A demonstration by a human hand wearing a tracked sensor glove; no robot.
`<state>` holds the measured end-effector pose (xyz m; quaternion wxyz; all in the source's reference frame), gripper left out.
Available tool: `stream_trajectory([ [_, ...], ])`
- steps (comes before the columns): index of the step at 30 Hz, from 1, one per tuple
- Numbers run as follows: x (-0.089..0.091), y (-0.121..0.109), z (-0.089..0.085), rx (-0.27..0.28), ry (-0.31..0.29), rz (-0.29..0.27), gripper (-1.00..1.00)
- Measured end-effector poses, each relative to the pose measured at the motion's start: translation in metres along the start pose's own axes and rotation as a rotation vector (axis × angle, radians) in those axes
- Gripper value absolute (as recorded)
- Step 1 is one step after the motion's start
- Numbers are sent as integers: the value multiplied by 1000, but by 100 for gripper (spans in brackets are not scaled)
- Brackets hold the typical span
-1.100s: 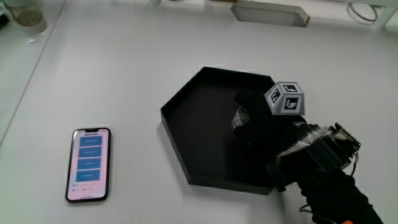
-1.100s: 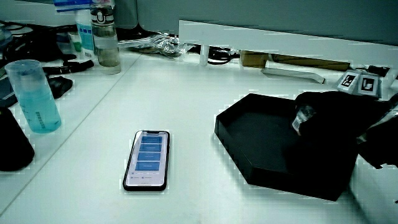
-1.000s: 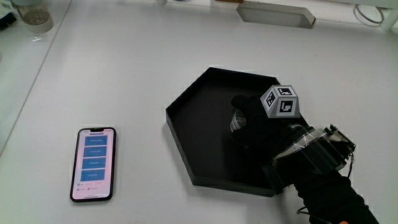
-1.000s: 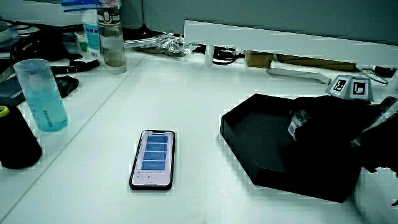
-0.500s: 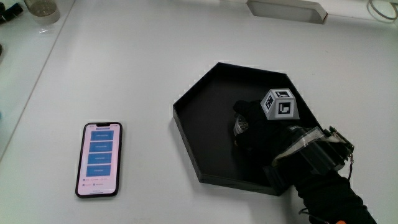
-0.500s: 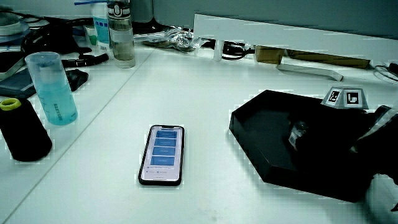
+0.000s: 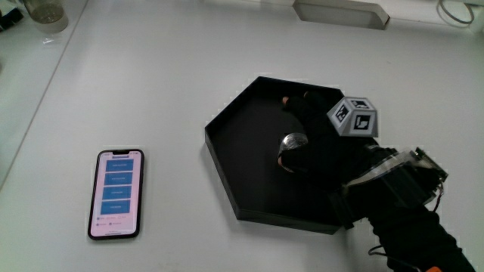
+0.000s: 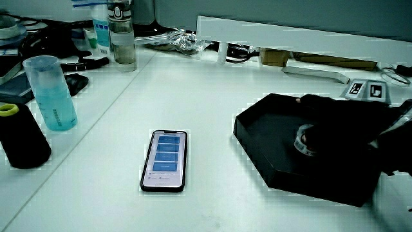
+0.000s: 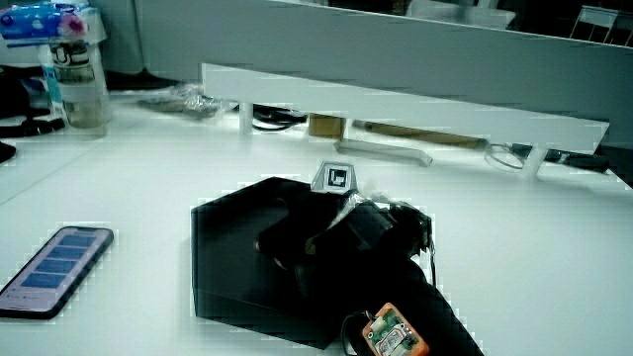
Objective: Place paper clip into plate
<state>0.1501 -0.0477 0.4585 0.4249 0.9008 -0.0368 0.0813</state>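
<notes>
Black hexagonal plate [image 7: 227, 159] on a white table [image 7: 151, 68]. Hand [image 7: 318, 140] is over the plate's inside, forearm [image 7: 408, 219] crossing the plate's rim nearest the person. Marker cube [image 7: 353, 118] sits on the hand's back.

A small shiny clip [image 7: 291, 141] shows at the fingertips, low over the plate floor; in a side view [image 8: 304, 140] it looks pale against the glove. Fingers are partly extended, one pointing away from the person, the others bent around the clip; cannot tell if the clip is pinched or already lying in the plate.

Phone [image 7: 116, 193] lies flat, screen lit, well apart from the plate and a bit nearer the person than the plate's middle. A blue tumbler [image 8: 50, 92] and a black cylinder [image 8: 22, 136] stand farther from the plate than the phone, and a bottle [image 8: 121, 38] stands near the partition [image 8: 290, 35].
</notes>
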Motion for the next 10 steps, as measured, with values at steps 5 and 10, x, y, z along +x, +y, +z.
stream_trajectory([
  [5,4,-21,28,115,84,23,-100],
  [10,6,-28,34,137,108,19,-100],
])
